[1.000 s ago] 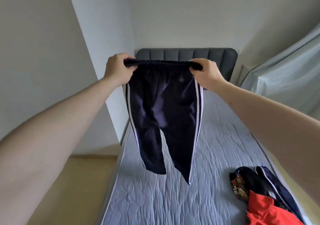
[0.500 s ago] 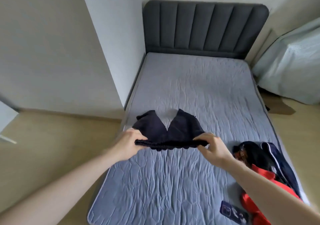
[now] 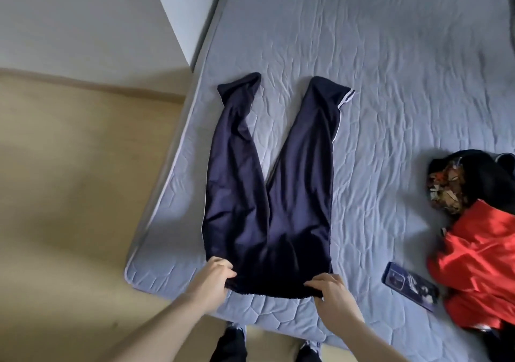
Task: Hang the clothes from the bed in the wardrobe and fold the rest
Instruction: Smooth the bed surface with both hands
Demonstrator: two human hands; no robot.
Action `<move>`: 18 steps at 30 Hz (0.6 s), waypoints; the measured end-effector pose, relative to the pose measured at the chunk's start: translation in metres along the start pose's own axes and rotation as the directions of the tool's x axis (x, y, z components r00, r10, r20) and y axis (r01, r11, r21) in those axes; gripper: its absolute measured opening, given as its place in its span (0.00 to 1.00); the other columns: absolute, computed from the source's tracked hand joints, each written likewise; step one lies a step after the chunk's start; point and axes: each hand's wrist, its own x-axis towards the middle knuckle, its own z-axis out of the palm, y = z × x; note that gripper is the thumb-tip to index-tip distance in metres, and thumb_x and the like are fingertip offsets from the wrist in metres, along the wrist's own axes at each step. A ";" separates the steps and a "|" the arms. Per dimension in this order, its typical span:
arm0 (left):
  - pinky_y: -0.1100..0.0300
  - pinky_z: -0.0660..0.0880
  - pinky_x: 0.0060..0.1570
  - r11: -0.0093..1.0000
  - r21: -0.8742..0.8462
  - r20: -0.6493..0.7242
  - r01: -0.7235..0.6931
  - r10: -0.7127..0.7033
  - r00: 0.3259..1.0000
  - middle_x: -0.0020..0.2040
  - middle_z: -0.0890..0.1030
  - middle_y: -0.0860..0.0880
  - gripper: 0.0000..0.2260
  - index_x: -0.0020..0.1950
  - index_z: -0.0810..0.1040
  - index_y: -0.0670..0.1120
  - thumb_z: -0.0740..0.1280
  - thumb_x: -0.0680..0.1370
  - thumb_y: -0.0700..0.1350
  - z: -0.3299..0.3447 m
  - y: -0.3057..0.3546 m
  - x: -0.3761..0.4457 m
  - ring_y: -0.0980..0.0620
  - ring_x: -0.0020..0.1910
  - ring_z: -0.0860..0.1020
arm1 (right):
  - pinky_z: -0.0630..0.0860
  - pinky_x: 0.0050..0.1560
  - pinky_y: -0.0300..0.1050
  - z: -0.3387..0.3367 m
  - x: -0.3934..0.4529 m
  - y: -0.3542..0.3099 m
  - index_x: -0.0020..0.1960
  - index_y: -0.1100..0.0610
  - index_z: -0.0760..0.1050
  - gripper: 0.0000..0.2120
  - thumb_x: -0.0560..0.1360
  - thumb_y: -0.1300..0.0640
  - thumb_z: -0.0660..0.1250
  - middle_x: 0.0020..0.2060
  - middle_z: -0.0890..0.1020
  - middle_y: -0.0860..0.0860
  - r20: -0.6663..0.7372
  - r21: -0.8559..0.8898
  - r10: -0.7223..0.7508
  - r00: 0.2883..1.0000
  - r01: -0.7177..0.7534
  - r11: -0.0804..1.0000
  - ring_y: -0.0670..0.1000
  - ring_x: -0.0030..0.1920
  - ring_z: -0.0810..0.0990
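Observation:
Dark navy track pants [image 3: 267,194] with white side stripes lie flat on the grey quilted bed [image 3: 390,83], legs spread and pointing away from me, waistband at the near edge. My left hand [image 3: 214,278] grips the waistband's left corner. My right hand [image 3: 331,292] grips its right corner. A red garment [image 3: 482,272] and a dark garment with a patterned lining [image 3: 457,183] are heaped on the bed at the right.
A dark phone [image 3: 409,286] lies on the mattress beside the red garment. Beige floor [image 3: 69,194] runs along the bed's left side, under a white wall [image 3: 83,13]. My feet [image 3: 231,345] stand at the bed's near edge.
The pants went from held up in the air to laid out flat on the bed with the legs stretched away. Both hands kept their grip and came down to the near edge.

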 end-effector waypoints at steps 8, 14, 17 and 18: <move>0.53 0.73 0.67 0.937 -0.286 -0.131 0.202 -0.247 0.960 0.78 0.62 0.51 0.19 0.58 0.82 0.49 0.68 0.69 0.37 0.101 -0.024 0.025 0.50 0.75 0.66 | 0.72 0.69 0.42 0.101 0.023 0.040 0.78 0.45 0.69 0.30 0.79 0.65 0.60 0.71 0.70 0.41 0.221 -0.101 0.136 0.966 -0.116 0.988 0.47 0.73 0.63; 0.44 0.76 0.62 0.480 -0.800 -0.174 0.360 -0.760 0.626 0.67 0.71 0.43 0.29 0.64 0.74 0.43 0.81 0.67 0.41 0.140 -0.018 0.040 0.39 0.57 0.79 | 0.73 0.59 0.41 0.125 0.040 0.039 0.72 0.50 0.75 0.27 0.73 0.62 0.65 0.66 0.78 0.49 0.243 0.144 0.289 0.926 -0.329 0.933 0.53 0.64 0.78; 0.46 0.78 0.61 0.188 -0.796 0.237 0.576 -0.779 0.581 0.62 0.81 0.45 0.31 0.67 0.74 0.43 0.81 0.69 0.51 0.140 -0.023 0.044 0.42 0.56 0.82 | 0.71 0.53 0.41 0.123 0.041 0.038 0.69 0.49 0.76 0.25 0.73 0.63 0.64 0.60 0.79 0.49 0.225 0.246 0.324 0.919 -0.375 0.894 0.54 0.59 0.79; 0.48 0.78 0.60 0.200 -0.750 0.292 0.631 -0.755 0.587 0.59 0.83 0.46 0.27 0.64 0.77 0.44 0.80 0.70 0.52 0.137 -0.023 0.045 0.43 0.55 0.82 | 0.71 0.51 0.41 0.120 0.041 0.039 0.65 0.48 0.77 0.22 0.73 0.63 0.64 0.58 0.79 0.48 0.213 0.270 0.327 0.921 -0.377 0.886 0.53 0.55 0.78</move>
